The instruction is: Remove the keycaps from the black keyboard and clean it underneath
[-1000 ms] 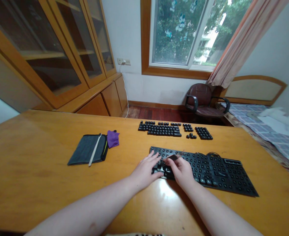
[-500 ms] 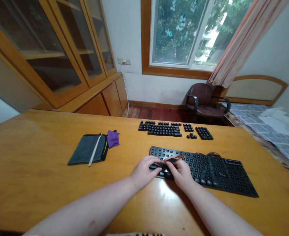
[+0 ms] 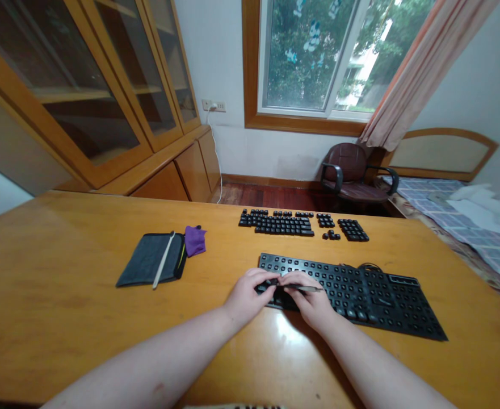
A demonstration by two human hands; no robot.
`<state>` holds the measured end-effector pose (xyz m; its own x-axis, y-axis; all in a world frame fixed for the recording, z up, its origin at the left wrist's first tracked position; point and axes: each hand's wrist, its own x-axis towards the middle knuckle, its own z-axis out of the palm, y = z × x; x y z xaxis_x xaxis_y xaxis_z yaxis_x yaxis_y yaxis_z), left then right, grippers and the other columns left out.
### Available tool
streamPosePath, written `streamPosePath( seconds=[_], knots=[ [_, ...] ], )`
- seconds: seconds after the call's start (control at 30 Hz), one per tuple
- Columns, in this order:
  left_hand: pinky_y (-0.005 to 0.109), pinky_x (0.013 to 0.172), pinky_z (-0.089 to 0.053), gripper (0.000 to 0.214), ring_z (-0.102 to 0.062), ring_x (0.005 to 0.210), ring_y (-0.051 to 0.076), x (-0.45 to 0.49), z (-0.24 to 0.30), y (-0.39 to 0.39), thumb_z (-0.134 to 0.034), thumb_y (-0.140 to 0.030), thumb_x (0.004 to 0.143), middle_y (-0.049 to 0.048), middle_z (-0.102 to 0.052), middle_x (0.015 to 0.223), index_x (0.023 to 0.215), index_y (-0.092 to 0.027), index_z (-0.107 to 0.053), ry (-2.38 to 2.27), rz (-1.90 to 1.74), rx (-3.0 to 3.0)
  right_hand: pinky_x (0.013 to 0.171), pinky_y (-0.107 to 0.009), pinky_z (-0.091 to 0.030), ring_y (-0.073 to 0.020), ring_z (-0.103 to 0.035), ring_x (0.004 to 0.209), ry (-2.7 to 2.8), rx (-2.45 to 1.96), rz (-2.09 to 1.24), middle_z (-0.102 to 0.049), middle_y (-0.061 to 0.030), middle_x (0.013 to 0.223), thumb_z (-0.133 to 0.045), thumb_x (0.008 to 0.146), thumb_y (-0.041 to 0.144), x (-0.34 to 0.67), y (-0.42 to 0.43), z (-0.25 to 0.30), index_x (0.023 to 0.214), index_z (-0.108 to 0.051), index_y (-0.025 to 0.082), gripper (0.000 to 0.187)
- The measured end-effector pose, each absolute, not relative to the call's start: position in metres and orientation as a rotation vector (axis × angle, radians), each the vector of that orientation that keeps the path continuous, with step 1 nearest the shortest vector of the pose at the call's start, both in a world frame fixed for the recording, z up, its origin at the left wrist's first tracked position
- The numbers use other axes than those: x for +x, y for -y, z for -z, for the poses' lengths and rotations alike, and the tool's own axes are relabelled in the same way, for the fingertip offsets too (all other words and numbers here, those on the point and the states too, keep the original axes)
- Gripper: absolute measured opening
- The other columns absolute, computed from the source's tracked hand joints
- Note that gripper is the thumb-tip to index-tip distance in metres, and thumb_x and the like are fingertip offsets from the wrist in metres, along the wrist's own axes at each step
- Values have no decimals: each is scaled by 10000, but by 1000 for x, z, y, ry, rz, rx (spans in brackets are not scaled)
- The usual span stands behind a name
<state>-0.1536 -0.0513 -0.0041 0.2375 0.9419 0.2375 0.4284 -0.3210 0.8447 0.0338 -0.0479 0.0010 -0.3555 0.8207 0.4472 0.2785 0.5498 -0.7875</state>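
Both my hands are at the left end of a black keyboard [image 3: 356,295] that has most of its keycaps off, showing rows of small switches. My right hand [image 3: 311,295] is closed on a thin, stick-like tool [image 3: 305,288]. One end of it points right across my fingers; the other is hidden between my hands. My left hand [image 3: 250,295] is closed in a pinch over the keyboard's left edge, its fingertips meeting those of the right. Something small and dark lies between its fingers, too hidden to name.
Removed black keycaps [image 3: 284,225] lie in keyboard order behind the keyboard, with a number-pad block [image 3: 352,230] at their right. To the left are a dark grey pouch [image 3: 143,258], a pale stick [image 3: 163,260] on it and a purple cloth [image 3: 196,241]. A coiled cable [image 3: 369,267] sits behind the keyboard.
The tool in my right hand has turned from slanting up to the right to lying nearly level. The right-hand fingers have curled over; my left hand has barely shifted.
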Motion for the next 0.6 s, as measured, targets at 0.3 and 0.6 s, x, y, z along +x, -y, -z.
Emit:
streamPosePath(
  seconds=[0.3, 0.6],
  knots=[
    [308, 869, -477, 206, -622, 920, 184, -156, 7, 49, -611, -237, 776, 39, -692, 962, 968, -204, -679, -1206, -1018, 1648, 840, -355, -520, -176, -650, 927, 1949, -887, -715, -705, -56, 942, -499, 873, 183, 36, 49, 4, 935, -639, 228, 159],
    [281, 708, -515, 193, -638, 727, 162, -157, 20, 40, -691, -302, 685, 28, -690, 757, 797, -149, -653, -1150, -1029, 1277, 848, -341, -505, -174, -628, 989, 2188, -647, -611, -703, -56, 999, -468, 900, 293, 40, 43, 5, 989, -636, 250, 195]
  ],
)
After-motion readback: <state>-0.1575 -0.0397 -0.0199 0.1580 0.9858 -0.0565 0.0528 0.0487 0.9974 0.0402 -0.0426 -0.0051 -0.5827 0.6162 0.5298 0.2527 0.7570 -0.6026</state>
